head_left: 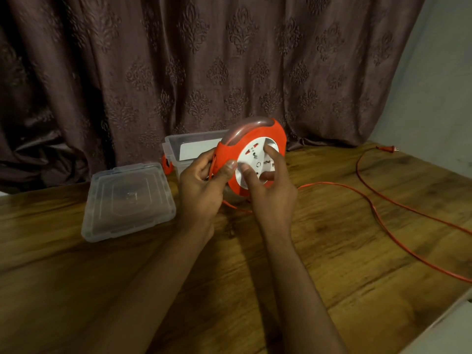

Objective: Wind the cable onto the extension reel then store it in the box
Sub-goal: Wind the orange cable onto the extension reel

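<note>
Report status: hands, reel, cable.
Left hand grips reel rim; right hand fingers on white hub. Cable mostly unwound across table. Box open behind, lid off.

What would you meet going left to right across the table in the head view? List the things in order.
Lid → left hand → reel → cable → plug. The box behind the reel overlaps it, so it is left out.
</note>
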